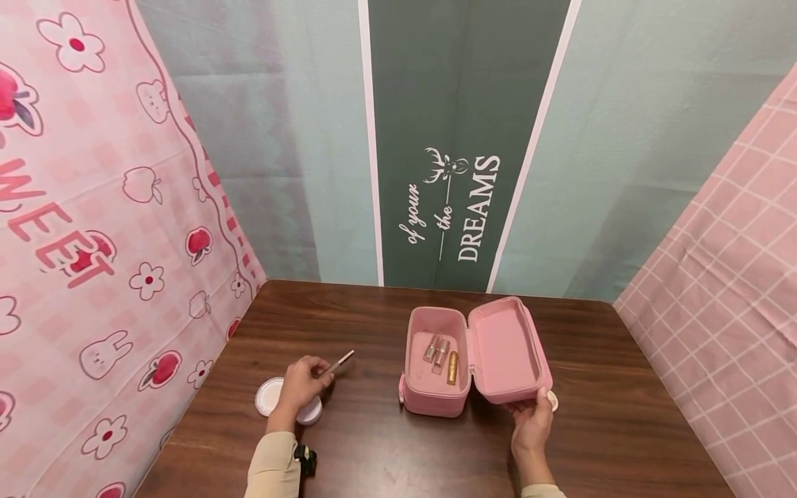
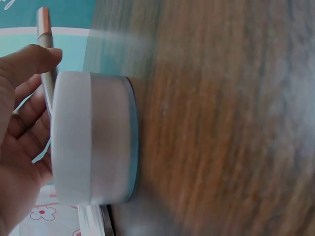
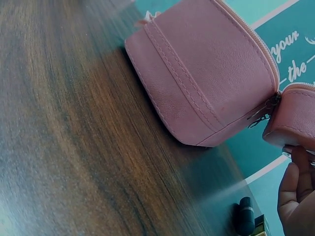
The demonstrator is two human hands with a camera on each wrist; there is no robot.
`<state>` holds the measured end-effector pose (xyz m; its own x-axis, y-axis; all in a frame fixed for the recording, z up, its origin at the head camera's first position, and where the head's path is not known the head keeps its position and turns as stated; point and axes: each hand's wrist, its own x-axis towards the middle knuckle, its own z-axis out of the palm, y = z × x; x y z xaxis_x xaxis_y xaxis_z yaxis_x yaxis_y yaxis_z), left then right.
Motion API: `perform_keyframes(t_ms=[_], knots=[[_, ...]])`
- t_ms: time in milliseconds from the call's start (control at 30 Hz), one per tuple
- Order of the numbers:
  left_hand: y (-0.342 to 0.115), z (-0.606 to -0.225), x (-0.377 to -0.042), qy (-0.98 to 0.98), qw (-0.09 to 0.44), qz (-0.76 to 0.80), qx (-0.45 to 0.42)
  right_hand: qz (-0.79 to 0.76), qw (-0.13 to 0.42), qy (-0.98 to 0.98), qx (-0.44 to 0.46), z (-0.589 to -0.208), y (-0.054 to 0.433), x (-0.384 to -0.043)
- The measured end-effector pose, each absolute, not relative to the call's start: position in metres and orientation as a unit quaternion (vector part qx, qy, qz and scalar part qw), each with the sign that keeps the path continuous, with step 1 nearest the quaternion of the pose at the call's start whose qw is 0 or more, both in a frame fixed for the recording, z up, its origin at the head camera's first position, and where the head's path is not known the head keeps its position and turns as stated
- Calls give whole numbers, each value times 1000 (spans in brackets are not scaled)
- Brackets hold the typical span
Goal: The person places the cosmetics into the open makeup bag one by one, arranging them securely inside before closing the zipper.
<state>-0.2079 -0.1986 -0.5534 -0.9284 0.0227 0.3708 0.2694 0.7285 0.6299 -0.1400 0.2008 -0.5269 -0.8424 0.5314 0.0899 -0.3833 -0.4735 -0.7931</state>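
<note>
My left hand (image 1: 301, 384) pinches a slim pencil-like stick (image 1: 341, 361) between thumb and fingers, its tip pointing away to the right. In the left wrist view the stick (image 2: 45, 29) shows a coppery end and a silvery body. Just beside that hand stands a round jar (image 2: 93, 137) with a white lid. A pink zip-up cosmetic case (image 1: 436, 403) sits with its lid (image 1: 507, 349) swung over to the right. My right hand (image 1: 532, 425) grips the lid's near edge. Inside the case lie two clear tubes (image 1: 436, 351) and a gold tube (image 1: 452, 369).
A white round container (image 1: 269, 395) is left of the left hand. Beside the right fingers shows a small white round thing (image 1: 553, 400). In the right wrist view a black tube (image 3: 245, 216) stands past the case. Fabric curtains border the brown wooden table (image 1: 373, 456).
</note>
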Motion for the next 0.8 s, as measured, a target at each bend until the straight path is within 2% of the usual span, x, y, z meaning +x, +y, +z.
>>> perform_keyframes(t_ms=[200,800], knots=[[-191,-547,-211,-902,202,-380,-37,851,266,-444,-85,-528,202,-140],[-175,-526,-206,-894,207,-393,56,859,269,-430,-66,-529,201,-140]])
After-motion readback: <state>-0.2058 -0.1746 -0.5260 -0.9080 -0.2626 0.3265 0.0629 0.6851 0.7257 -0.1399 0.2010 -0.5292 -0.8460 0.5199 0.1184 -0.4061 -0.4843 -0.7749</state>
